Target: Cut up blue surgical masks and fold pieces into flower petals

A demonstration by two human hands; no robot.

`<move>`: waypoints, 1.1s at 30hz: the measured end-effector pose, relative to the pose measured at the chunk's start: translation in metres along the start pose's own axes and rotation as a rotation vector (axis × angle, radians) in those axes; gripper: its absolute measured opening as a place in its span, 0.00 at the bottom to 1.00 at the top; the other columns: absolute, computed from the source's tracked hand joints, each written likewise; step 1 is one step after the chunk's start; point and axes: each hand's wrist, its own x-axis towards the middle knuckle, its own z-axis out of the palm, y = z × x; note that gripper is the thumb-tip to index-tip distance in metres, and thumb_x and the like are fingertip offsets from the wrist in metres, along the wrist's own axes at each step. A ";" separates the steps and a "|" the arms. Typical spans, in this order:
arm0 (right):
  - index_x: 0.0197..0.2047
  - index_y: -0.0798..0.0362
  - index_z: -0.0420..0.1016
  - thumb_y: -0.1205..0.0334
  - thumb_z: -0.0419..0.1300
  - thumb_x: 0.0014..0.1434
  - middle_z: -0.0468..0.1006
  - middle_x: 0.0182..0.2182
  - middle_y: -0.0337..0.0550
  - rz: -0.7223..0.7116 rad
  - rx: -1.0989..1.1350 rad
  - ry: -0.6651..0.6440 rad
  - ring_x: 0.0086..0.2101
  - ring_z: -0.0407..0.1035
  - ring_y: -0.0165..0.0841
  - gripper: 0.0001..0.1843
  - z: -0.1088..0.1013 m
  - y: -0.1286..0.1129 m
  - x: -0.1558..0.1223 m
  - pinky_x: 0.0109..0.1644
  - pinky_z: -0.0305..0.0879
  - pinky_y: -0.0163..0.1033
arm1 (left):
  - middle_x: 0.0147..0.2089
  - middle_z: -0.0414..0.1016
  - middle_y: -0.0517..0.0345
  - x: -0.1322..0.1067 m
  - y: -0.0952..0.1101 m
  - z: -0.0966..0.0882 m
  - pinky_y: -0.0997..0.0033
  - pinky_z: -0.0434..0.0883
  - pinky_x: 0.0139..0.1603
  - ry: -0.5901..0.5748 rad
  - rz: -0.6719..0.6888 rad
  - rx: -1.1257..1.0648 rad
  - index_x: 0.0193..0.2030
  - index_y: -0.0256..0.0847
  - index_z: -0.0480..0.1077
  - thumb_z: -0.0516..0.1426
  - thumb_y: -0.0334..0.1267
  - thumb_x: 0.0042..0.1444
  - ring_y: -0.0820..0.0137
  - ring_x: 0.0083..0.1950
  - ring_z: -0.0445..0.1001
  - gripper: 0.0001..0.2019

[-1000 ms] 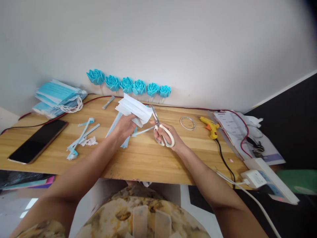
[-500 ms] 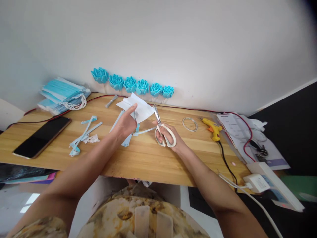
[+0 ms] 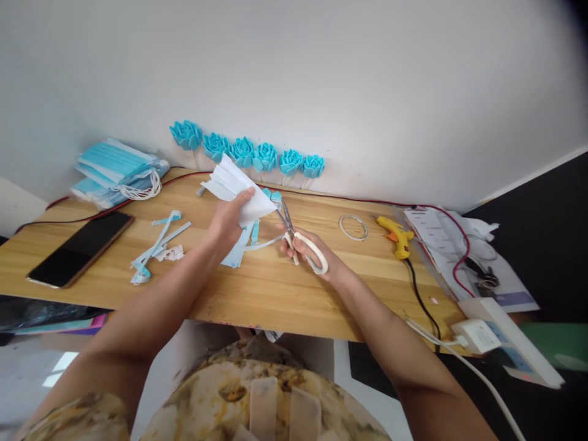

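Note:
My left hand grips a piece of white sheet material, thumb on top, raised above the table. My right hand has its fingers through the handles of white-handled scissors. Their blades are parted and meet the sheet's right corner. Beneath my hands lie light blue strips and pieces on the wood. A small blue piece shows just beyond the blades. Several blue flowers on thin stems lean in a row against the wall.
On the wooden table, a stack of face masks, a phone and cut strips lie left. A wire coil, yellow glue gun, papers and power strip are right. Cables run along the back.
The white sheet has turned and shifted left and up in my left hand. The scissors have opened wider, their blades now at the sheet's corner. A small blue piece has come into view behind them.

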 end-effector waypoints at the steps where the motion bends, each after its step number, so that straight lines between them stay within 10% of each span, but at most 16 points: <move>1: 0.62 0.54 0.76 0.31 0.70 0.52 0.77 0.35 0.42 0.012 -0.023 0.001 0.30 0.66 0.28 0.45 0.000 -0.002 -0.001 0.32 0.62 0.34 | 0.44 0.84 0.51 0.001 0.002 0.000 0.69 0.80 0.51 0.003 0.039 0.004 0.41 0.36 0.77 0.69 0.34 0.51 0.63 0.49 0.83 0.12; 10: 0.51 0.54 0.80 0.40 0.74 0.51 0.76 0.30 0.40 -0.011 -0.188 -0.122 0.26 0.67 0.27 0.32 -0.038 -0.034 -0.011 0.27 0.62 0.35 | 0.55 0.84 0.49 0.006 0.027 -0.002 0.62 0.76 0.64 0.006 0.401 0.199 0.45 0.39 0.78 0.72 0.38 0.44 0.54 0.64 0.77 0.19; 16: 0.54 0.44 0.72 0.51 0.78 0.47 0.78 0.39 0.38 -0.354 -0.017 0.339 0.35 0.72 0.31 0.33 -0.026 -0.027 0.000 0.37 0.70 0.37 | 0.51 0.84 0.42 -0.023 0.005 0.019 0.46 0.75 0.65 -0.220 0.336 0.630 0.42 0.36 0.78 0.73 0.46 0.42 0.45 0.61 0.78 0.23; 25: 0.48 0.48 0.69 0.54 0.77 0.46 0.71 0.30 0.31 -0.420 0.002 0.450 0.28 0.63 0.27 0.30 -0.014 -0.025 0.002 0.32 0.62 0.35 | 0.58 0.82 0.41 -0.041 -0.015 0.035 0.50 0.77 0.62 -0.461 0.271 0.681 0.53 0.34 0.78 0.70 0.51 0.49 0.46 0.62 0.78 0.28; 33: 0.49 0.47 0.70 0.55 0.75 0.47 0.71 0.30 0.30 -0.393 0.108 0.440 0.29 0.65 0.28 0.28 -0.019 -0.017 0.009 0.36 0.64 0.37 | 0.52 0.84 0.41 -0.033 -0.017 0.023 0.51 0.80 0.56 -0.388 0.155 0.546 0.47 0.33 0.79 0.71 0.60 0.45 0.43 0.58 0.80 0.32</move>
